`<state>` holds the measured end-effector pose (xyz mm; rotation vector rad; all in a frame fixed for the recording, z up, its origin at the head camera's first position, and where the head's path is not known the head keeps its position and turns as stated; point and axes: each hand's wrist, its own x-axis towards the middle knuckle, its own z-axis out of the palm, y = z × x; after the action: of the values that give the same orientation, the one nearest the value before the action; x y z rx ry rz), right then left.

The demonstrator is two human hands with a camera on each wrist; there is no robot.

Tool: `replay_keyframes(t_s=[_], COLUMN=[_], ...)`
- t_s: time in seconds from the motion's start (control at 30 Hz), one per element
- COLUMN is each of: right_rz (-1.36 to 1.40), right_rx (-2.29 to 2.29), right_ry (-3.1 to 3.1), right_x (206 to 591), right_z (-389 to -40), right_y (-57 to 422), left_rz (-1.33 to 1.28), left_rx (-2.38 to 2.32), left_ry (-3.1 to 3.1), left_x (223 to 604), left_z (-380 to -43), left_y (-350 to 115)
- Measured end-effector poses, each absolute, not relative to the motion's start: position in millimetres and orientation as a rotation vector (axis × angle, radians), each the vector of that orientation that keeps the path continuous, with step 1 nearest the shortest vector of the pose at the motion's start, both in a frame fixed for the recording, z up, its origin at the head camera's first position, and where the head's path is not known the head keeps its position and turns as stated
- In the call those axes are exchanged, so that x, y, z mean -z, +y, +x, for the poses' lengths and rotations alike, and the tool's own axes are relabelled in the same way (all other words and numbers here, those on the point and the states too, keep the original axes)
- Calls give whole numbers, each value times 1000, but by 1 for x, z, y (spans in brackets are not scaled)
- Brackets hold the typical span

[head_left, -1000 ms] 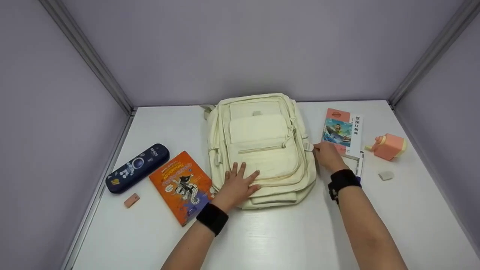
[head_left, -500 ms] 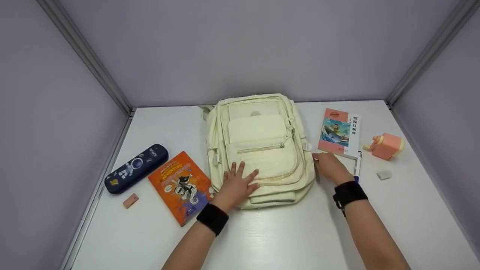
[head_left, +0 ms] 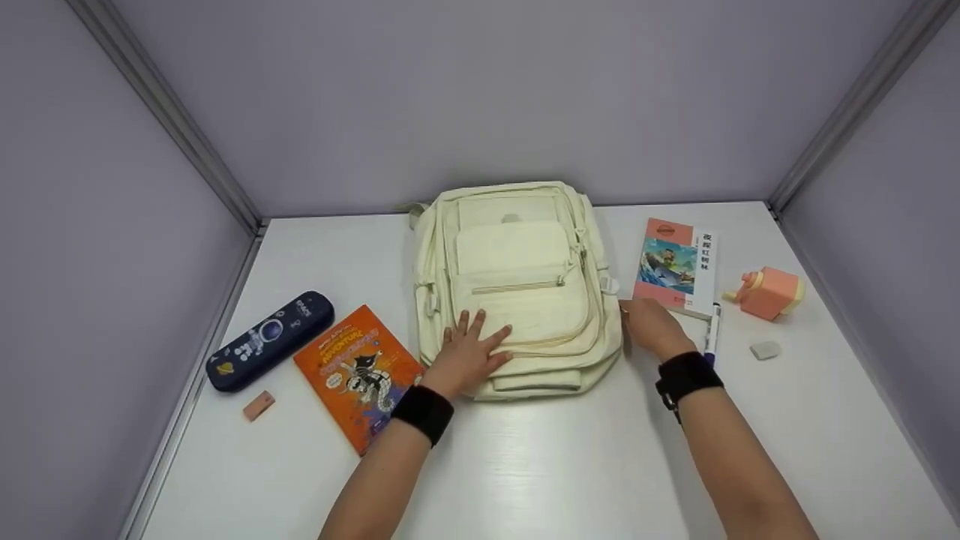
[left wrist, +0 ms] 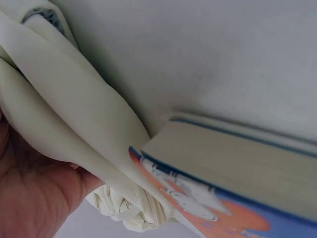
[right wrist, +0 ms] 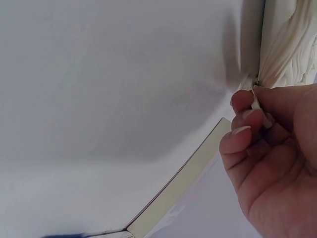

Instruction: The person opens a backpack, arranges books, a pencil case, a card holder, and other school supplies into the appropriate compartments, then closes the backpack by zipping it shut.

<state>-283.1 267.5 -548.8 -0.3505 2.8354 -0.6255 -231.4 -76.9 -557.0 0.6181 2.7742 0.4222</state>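
Observation:
A cream backpack [head_left: 517, 255] lies front side up at the middle of the white table. My left hand [head_left: 465, 364] rests on its lower front with the fingers spread; in the left wrist view only part of that hand [left wrist: 39, 193] shows beside the cream fabric. At the bag's right side, below a side buckle [head_left: 609, 285], my right hand [head_left: 654, 328] pinches a small cream zipper pull [right wrist: 255, 105] between thumb and curled fingers. Close to the left forearm lies an orange comic book [head_left: 352, 375], its corner near the bag.
To the left are a dark blue space pencil case [head_left: 270, 341] and a pink eraser [head_left: 259, 406]. Right of the bag lie a pink-and-white book [head_left: 675, 266], a marker [head_left: 712, 334], a grey eraser [head_left: 765, 350] and a coral pencil sharpener [head_left: 769, 292]. Walls enclose the table's back and sides.
My right hand has moved down along the bag's right side from beside the buckle. The bag's lower end and my left hand on it have shifted slightly away from me.

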Motion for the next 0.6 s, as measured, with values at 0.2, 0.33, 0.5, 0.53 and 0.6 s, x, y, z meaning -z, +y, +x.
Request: replay_keyframes(t_s=[0.2, 0.33, 0.5, 0.53, 0.6], right_rz=[-320, -334, -367, -375, -385], right_rx=[649, 640, 605, 597, 589], right_ry=[2871, 2881, 2883, 2880, 2874], right_x=[552, 558, 560, 559, 557], right_z=[-290, -290, -281, -278, -271], right_y=[263, 264, 267, 267, 268], left_rz=[598, 591, 589, 589, 590], left_rx=[-431, -432, -433, -431, -436], left_ry=[2755, 2759, 2762, 2764, 2770], left_x=[559, 559, 559, 560, 560], left_z=[-243, -246, -246, -246, -246], left_y=[-78, -77, -77, -77, -77])
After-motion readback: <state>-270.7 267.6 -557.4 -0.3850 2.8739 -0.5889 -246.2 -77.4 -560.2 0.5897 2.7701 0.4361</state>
